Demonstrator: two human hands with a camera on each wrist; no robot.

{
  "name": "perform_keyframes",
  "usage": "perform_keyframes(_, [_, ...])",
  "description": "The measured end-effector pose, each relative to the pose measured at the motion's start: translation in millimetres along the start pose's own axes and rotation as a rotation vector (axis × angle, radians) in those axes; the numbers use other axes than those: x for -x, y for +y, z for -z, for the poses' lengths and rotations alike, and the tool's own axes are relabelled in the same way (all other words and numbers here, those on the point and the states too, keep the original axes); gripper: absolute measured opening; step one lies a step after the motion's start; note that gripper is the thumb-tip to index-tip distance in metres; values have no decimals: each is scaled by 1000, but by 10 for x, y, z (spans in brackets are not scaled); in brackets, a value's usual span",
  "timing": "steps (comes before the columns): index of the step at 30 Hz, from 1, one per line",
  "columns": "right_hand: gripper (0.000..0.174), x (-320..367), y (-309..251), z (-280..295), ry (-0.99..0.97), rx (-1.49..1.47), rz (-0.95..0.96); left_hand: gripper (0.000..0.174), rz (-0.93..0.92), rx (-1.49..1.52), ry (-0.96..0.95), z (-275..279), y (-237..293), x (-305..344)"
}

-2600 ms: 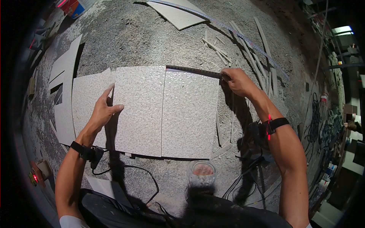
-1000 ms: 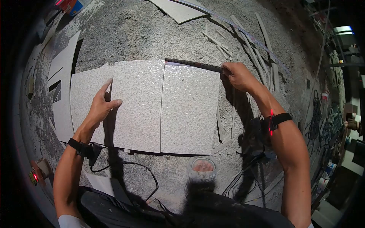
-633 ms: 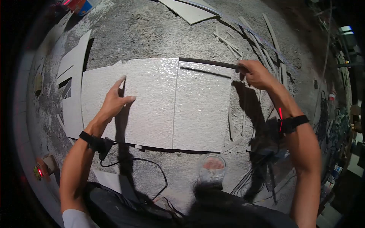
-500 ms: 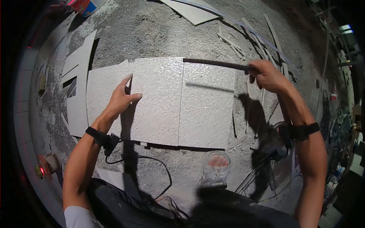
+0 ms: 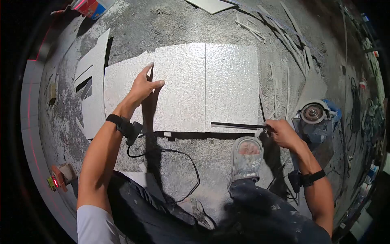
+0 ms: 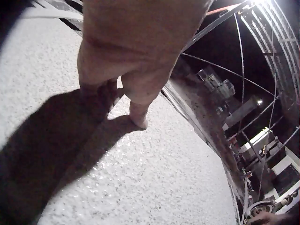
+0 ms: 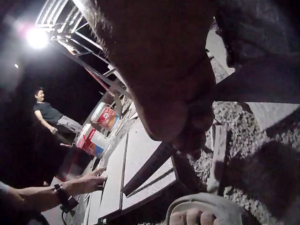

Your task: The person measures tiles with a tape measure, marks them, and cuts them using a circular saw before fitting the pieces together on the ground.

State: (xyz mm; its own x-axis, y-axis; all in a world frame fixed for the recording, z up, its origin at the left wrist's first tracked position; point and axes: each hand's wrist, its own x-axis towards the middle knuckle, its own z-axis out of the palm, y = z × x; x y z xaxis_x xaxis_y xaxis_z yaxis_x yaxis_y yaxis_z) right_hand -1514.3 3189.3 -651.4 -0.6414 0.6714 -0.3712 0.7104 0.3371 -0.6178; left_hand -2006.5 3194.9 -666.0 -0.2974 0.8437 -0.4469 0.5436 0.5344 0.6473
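Note:
Two pale, rough-textured tiles, a left one (image 5: pixel 178 93) and a right one (image 5: pixel 231 81), lie side by side on the gritty floor, partly over another pale slab (image 5: pixel 122 85). My left hand (image 5: pixel 143 87) rests on the pale surface near the left tile's edge, thumb and forefinger spread; in the left wrist view a fingertip (image 6: pixel 139 123) touches it. My right hand (image 5: pixel 284 134) grips one end of a dark ruler (image 5: pixel 235 125), which reaches left over the near edge of the right tile. The right wrist view shows the ruler (image 7: pixel 149 168) slanting down over the tile with its shadow beside it.
An angle grinder (image 5: pixel 313 113) lies at the right. My sandalled foot (image 5: pixel 247 160) is just in front of the right tile. Narrow offcuts (image 5: pixel 284 36) lie at far right, a notched tile (image 5: pixel 95 77) at left. Buckets (image 7: pixel 91 139) and a person (image 7: pixel 49 115) are beyond.
My right hand has lifted the ruler from the far edge of the right tile and brought it towards me to the near edge. My left hand keeps its spread pose as the view shifts.

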Motion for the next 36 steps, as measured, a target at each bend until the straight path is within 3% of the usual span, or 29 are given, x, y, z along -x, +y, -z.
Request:
perform_keyframes(14, [10, -60, -72, -178, -19, 12, -58, 89, -18, 22, -3, -56, -91, -36])
perform_keyframes(18, [11, -79, -39, -179, -30, 27, -24, 88, -99, 44, 54, -106, -154, -75])
perform_keyframes(25, [11, -96, -58, -158, -52, 34, -21, 86, -14, -1, -63, -21, -74, -41])
perform_keyframes(36, [9, -84, 1, -210, -13, 13, 7, 85, 8, -3, -70, -24, -31, -31])
